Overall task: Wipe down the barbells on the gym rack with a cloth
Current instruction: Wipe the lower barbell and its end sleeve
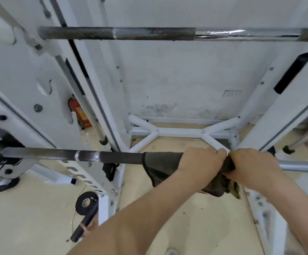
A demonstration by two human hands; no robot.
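A dark knurled barbell (72, 155) lies across the white rack at about waist height. A dark olive cloth (160, 168) is wrapped over the bar right of centre and hangs below it. My left hand (201, 161) grips the bar through the cloth. My right hand (254, 164) grips the cloth-covered bar right beside it, knuckles nearly touching. A second barbell (149, 33) sits higher on the rack, dark and rusty on the left, shiny chrome on the right.
White rack uprights (97, 85) stand left and right, with a white floor brace (180, 131) behind the lower bar. A red fire extinguisher (79, 115) stands behind the left upright. A black plate and short handle (86, 205) sit low on the left post. The floor is pale wood.
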